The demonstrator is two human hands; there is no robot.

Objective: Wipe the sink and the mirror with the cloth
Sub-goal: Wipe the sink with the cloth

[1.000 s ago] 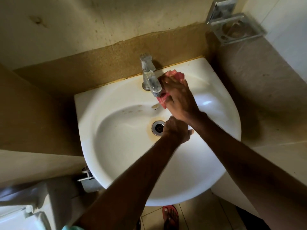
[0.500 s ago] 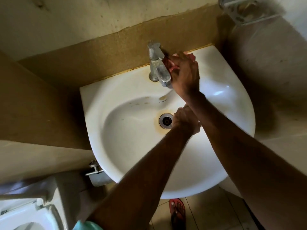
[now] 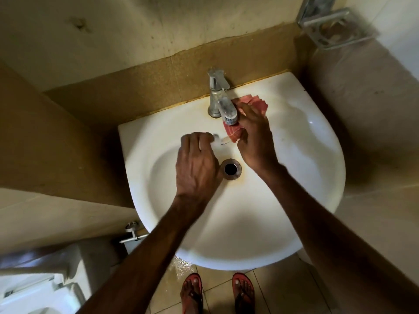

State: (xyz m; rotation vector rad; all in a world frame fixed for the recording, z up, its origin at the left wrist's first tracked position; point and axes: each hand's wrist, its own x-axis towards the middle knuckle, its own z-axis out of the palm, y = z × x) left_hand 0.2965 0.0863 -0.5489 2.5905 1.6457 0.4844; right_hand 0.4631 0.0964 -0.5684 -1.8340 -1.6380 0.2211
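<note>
A white sink (image 3: 301, 177) is fixed to the wall, with a chrome tap (image 3: 221, 100) at its back and a drain (image 3: 230, 169) in the bowl. My right hand (image 3: 255, 139) grips a red checked cloth (image 3: 254, 102) pressed against the right side of the tap spout; part of the cloth hangs below the spout. My left hand (image 3: 196, 164) hovers over the bowl left of the drain, fingers spread and curled, holding nothing. No mirror is in view.
A metal soap holder (image 3: 335, 30) is mounted on the wall at the upper right. A white toilet (image 3: 34, 288) stands at the lower left, with a pipe valve (image 3: 132, 232) under the sink. My feet in red sandals (image 3: 217, 293) are on the tiled floor.
My left hand has moved from right of the drain to its left and opened. My right hand with the cloth has slid down the tap spout. The camera has tilted down, showing my feet.
</note>
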